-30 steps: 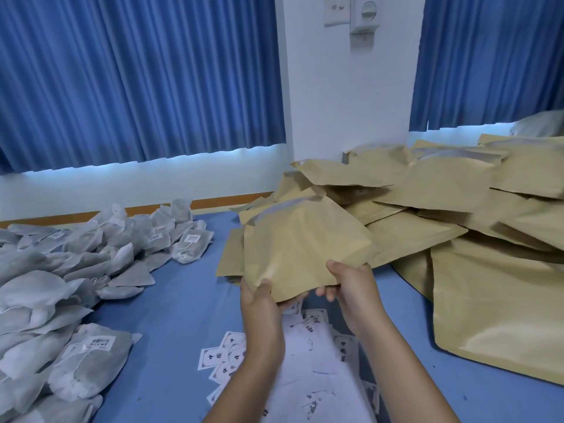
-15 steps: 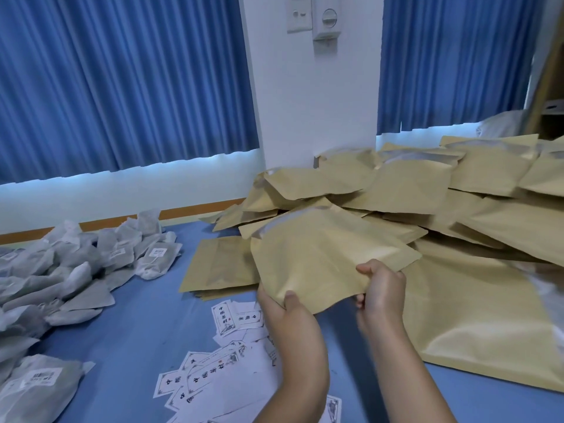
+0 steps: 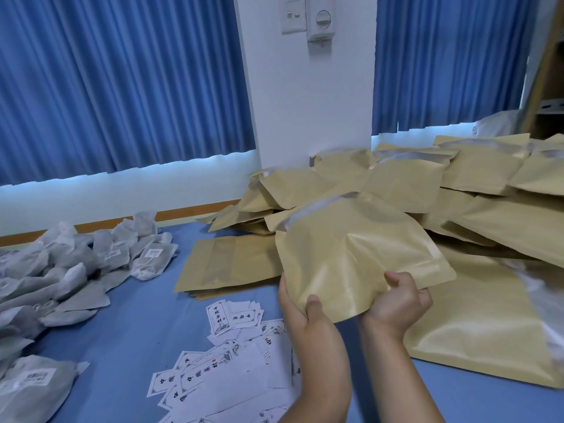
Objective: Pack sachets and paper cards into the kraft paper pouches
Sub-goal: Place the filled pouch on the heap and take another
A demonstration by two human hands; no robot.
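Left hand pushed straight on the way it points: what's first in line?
Past the kraft pouch it grips, the left hand probably meets the heap of kraft pouches behind; depth unclear.

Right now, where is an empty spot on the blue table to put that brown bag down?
Bare blue table runs between the sachets and the paper cards. A smaller patch shows at the near right, below the big pouch. The pouch pile on the right is crowded.

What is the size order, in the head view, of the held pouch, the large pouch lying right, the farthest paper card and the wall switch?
1. large pouch lying right
2. held pouch
3. farthest paper card and wall switch look alike; the switch is farther away, so unranked.
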